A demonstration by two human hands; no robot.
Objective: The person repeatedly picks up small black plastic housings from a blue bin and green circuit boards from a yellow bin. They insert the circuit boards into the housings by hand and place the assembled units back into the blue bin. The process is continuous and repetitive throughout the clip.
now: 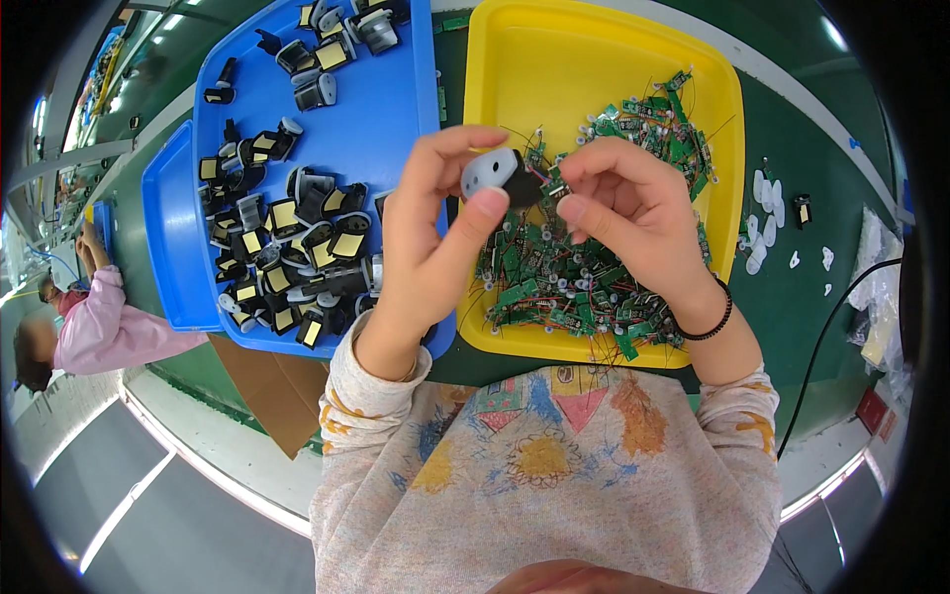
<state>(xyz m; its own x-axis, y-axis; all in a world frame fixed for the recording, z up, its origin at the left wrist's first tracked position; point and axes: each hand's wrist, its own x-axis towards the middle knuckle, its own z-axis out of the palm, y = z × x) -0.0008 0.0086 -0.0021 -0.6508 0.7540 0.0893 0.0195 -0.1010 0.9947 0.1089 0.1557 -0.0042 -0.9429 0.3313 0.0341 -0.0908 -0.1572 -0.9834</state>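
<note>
My left hand (421,228) grips a grey and black plastic housing (485,176) between thumb and fingers, its grey face with dark holes turned up. Right beside it, my right hand (638,213) is closed in a pinch at a small green circuit board (556,186) with thin wires, close against the black side of the housing. The fingers partly hide the board. Below both hands is a yellow tray (524,45) heaped with similar boards and wires. Left of it, a blue tray (381,109) holds many grey and black housings, several showing pale yellow pads.
Small white oval pieces (770,198) and a black part (803,210) lie on the green table right of the yellow tray. Farther right are clear plastic bags (876,277) and a black cable (813,381). Another person in a pink sleeve (124,322) sits at far left.
</note>
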